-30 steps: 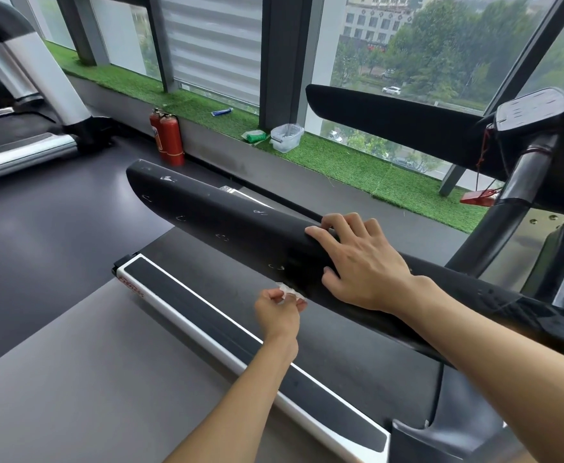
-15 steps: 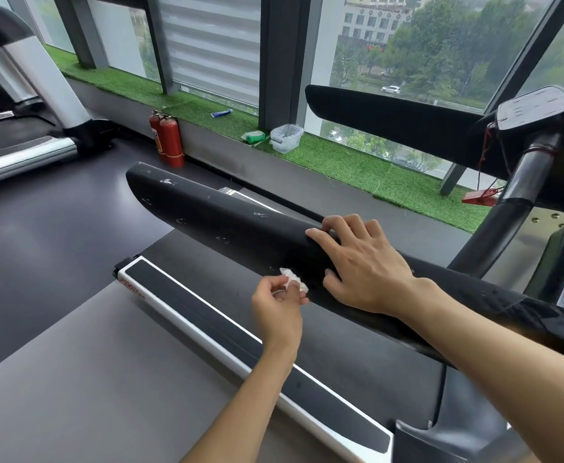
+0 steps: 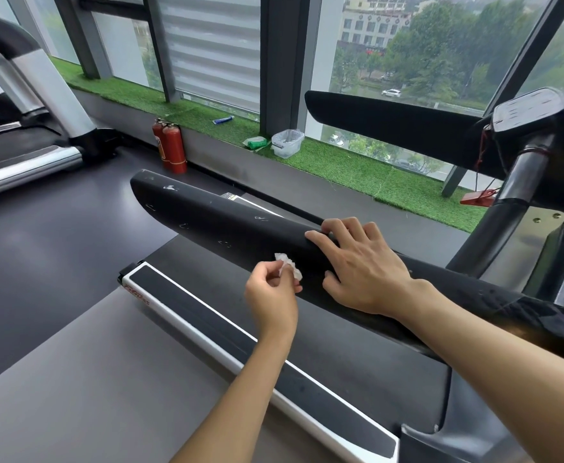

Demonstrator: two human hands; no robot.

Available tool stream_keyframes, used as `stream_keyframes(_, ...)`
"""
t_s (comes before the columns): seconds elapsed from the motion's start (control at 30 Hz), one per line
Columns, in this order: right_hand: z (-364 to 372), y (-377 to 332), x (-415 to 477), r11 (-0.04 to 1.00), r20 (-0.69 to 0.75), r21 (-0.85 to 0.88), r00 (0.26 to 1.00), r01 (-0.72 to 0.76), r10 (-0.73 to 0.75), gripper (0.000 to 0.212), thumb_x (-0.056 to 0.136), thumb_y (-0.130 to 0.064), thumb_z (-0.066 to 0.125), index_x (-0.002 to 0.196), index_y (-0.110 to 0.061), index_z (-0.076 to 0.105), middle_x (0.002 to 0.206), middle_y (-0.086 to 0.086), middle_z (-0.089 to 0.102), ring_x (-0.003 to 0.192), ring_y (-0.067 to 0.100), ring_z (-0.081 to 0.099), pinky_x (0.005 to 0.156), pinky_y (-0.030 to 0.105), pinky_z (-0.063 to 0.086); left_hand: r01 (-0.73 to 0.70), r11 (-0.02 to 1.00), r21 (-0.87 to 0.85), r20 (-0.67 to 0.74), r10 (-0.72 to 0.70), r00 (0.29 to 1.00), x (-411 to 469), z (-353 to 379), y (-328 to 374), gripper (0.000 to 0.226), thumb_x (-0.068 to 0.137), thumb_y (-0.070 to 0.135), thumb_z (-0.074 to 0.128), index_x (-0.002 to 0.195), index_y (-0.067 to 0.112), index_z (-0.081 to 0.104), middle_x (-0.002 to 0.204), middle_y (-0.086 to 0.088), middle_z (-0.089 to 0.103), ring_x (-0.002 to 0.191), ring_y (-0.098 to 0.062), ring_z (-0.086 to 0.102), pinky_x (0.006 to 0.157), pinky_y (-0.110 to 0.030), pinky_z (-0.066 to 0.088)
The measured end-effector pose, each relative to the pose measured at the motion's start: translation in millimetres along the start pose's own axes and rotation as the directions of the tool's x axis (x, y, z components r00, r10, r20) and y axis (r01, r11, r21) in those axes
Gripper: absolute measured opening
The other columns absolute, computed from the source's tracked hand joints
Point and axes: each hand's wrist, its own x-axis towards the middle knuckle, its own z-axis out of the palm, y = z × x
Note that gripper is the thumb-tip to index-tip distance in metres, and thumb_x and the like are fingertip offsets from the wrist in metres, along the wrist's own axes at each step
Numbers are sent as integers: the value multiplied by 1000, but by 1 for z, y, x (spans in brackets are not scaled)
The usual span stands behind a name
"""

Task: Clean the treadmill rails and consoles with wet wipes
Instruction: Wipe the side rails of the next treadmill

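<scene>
On the near rail (image 3: 213,222), my right hand (image 3: 364,272) lies fingers loosely spread, apparently bracing; my left hand (image 3: 270,295) pinches the wadded wipe (image 3: 289,264), presumably for spot-scrubbing.

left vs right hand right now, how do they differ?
The left hand pinches a crumpled wet wipe; the right hand holds nothing. The left hand is low, at the side of the near handrail; the right hand lies spread over its top. Both are at the same black rail.
</scene>
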Motion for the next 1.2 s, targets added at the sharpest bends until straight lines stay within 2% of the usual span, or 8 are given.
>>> stream_keyframes(0.13, 0, 0, 0, 1000, -5, 3, 1000, -5, 5, 62, 80, -41, 45, 140, -24, 39, 132, 3, 45, 116, 28, 44, 91, 43, 39, -116, 991, 61, 109, 109, 988, 0, 2, 6, 6, 96, 20, 66, 98, 16, 68, 92, -6, 70, 75, -16, 71, 67, -26, 60)
stream_keyframes(0.27, 1, 0, 0, 1000, -4, 6, 1000, -3, 3, 63, 80, -41, 46, 141, -24, 38, 132, 3, 44, 117, 28, 43, 92, 44, 39, -160, 983, 90, 49, 156, 986, 8, 4, 13, 2, 96, 22, 66, 95, 21, 67, 94, -5, 68, 74, -14, 70, 63, -27, 60)
stream_keyframes(0.37, 0, 0, 0, 1000, -7, 12, 1000, -3, 3, 63, 81, -41, 45, 141, -25, 38, 133, 3, 45, 118, 28, 43, 92, 43, 39, -245, 959, 142, 119, 229, 966, 10, 3, 15, 8, 97, 22, 65, 91, 27, 65, 92, -3, 67, 74, -14, 69, 63, -29, 60)
stream_keyframes(0.5, 1, 0, 0, 1000, -1, 10, 1000, -2, 2, 64, 79, -40, 47, 140, -24, 38, 132, 4, 45, 117, 28, 43, 91, 44, 39, -222, 962, 158, 65, 214, 975, 20, 0, 12, 4, 96, 23, 66, 93, 24, 67, 90, -2, 69, 76, -13, 69, 63, -33, 61)
stream_keyframes(0.6, 1, 0, 0, 1000, -7, 9, 1000, -2, 2, 64, 79, -40, 48, 140, -24, 38, 131, 3, 45, 116, 28, 43, 91, 43, 40, -244, 951, 191, 110, 226, 968, 14, -1, 5, 3, 96, 24, 66, 93, 24, 67, 90, -1, 68, 75, -13, 69, 63, -29, 60)
stream_keyframes(0.77, -1, 0, 0, 1000, 1, -3, 1000, 3, -3, 63, 80, -41, 46, 140, -24, 38, 131, 4, 45, 115, 28, 43, 90, 44, 40, -98, 987, 128, 11, 98, 995, 9, -1, -6, 3, 96, 18, 65, 94, 18, 65, 95, -5, 69, 76, -14, 70, 63, -17, 55)
stream_keyframes(0.97, -1, 0, 0, 1000, 10, -3, 1000, -1, 1, 63, 80, -40, 45, 140, -23, 37, 131, 4, 45, 115, 29, 43, 90, 44, 39, 65, 996, 57, -37, -63, 997, 6, -1, -19, 11, 96, 7, 63, 94, 18, 62, 88, 1, 68, 81, -15, 70, 77, -36, 61)
stream_keyframes(1.2, -2, 1, 0, 1000, 8, 0, 1000, 5, -5, 63, 80, -40, 45, 140, -22, 38, 130, 5, 46, 114, 29, 44, 88, 44, 39, 246, 968, -43, -34, -248, 968, 4, 2, -27, 20, 94, -4, 62, 91, 15, 57, 89, -2, 63, 76, -21, 71, 67, -23, 56)
